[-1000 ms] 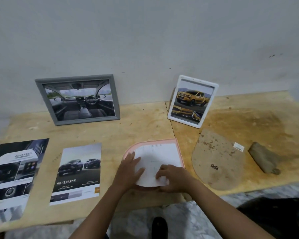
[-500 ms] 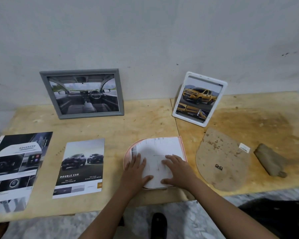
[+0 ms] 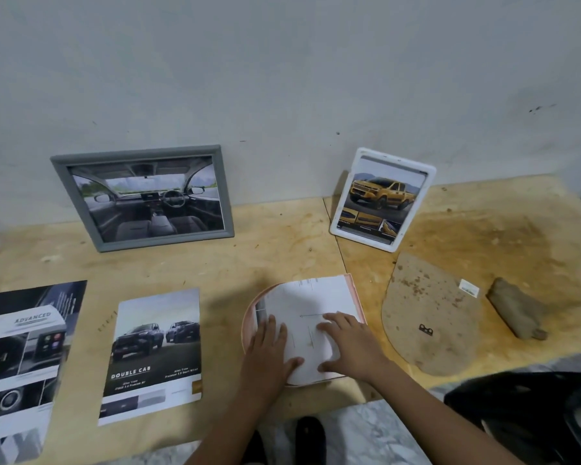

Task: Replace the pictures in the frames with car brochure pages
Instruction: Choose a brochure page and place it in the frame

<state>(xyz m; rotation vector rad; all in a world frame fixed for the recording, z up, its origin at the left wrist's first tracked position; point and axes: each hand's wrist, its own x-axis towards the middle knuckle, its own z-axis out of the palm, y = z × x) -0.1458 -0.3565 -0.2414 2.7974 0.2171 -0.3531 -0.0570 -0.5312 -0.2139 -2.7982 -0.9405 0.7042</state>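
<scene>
Counter [image 3: 282, 236]: I see bare plywood running left to right against the wall.
Grey frame [image 3: 141, 198]: far left, leaning on the wall, car interior page inside.
Double cab page [image 3: 155, 354]: lying flat, near left of my hands.
Backing board [image 3: 430, 317]: right of the pink frame, lying flat.
White frame [image 3: 383, 199]: far right, propped up, yellow truck page inside.
Pink frame [image 3: 353, 290]: near centre, face down, white sheet [image 3: 302, 300] laid on it.
Left hand [image 3: 269, 350]: released, palm flat, fingers spread on the sheet.
Right hand [image 3: 349, 344]: released, flat, pressing the sheet's near right part.
</scene>
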